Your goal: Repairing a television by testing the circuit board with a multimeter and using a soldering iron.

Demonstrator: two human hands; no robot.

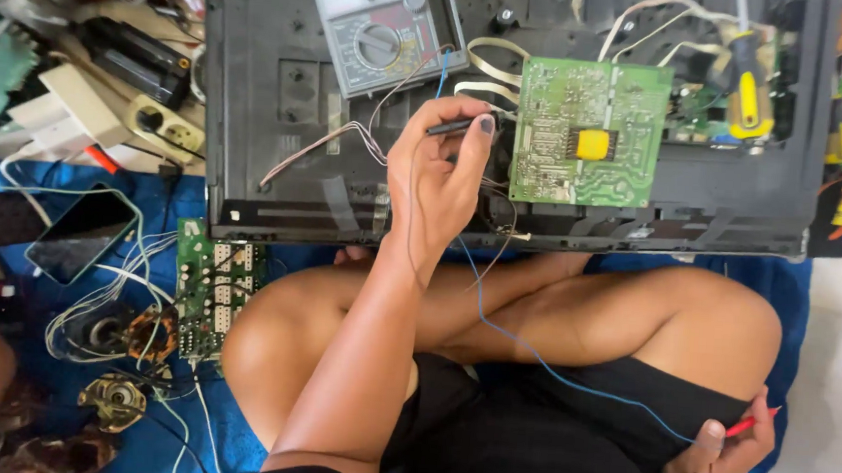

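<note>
- The left hand [440, 174] is raised over the black casing [278, 157], its fingers [483, 132] pinched around a black probe [453, 126] whose tip points toward the left edge of the green circuit board [586, 130].
- The right hand [716, 465] rests low by the right thigh, fingers closed on a red probe [752, 424] that sticks out past the knuckles.
- A thin blue wire [550, 369] runs from near the red probe across the lap and up toward the casing.
- The green circuit board lies on the open casing, a yellow block [592, 144] at its middle.
- Just above and left of the left hand sits a grey meter with a dial [380, 41]; thin wires appear to lead to it, though their ends are hard to make out.
- A yellow-handled screwdriver [748, 86] lies to the right of the board.
- On the blue mat [29, 338] by the left knee lie a smaller circuit board [209, 296], a phone [80, 232] and a tangle of white wires [111, 294].
</note>
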